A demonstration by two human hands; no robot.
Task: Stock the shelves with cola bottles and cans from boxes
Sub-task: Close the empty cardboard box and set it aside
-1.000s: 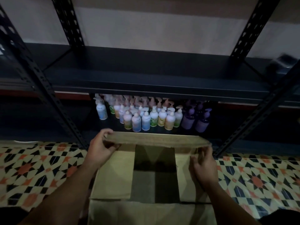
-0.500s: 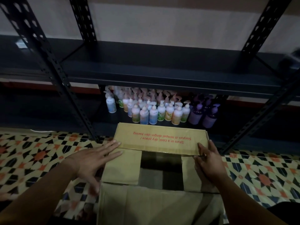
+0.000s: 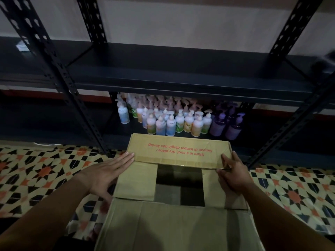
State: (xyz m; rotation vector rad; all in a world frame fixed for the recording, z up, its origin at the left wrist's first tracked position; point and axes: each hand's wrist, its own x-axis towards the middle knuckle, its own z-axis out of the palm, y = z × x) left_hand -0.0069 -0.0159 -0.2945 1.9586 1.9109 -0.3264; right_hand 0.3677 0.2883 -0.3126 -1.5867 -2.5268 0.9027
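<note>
Cardboard box [image 3: 181, 223] sits on the patterned tile floor [image 3: 36, 178] at 6 o'clock, far flap [image 3: 178, 151] folded back toward the dark metal shelf [image 3: 172, 73]. Left hand [image 3: 107, 173] is flat, fingers straight, tips touching the flap's left edge — right hand [image 3: 233, 173] has loosely bent fingers on the flap's right corner, gripping nothing that I can see. Contents are too dark to see. Flaps look thin and floppy; if it's full of cola it's probably heavy, so lift from the bottom corners. Pump bottles [image 3: 172, 120] crowd the low shelf at 12.

Box interior [image 3: 179, 185] too dark to read my contents. Near flap [image 3: 172, 229] cut off at 6 o'clock. Blurred dark object [image 3: 324, 62] at 2 o'clock.
</note>
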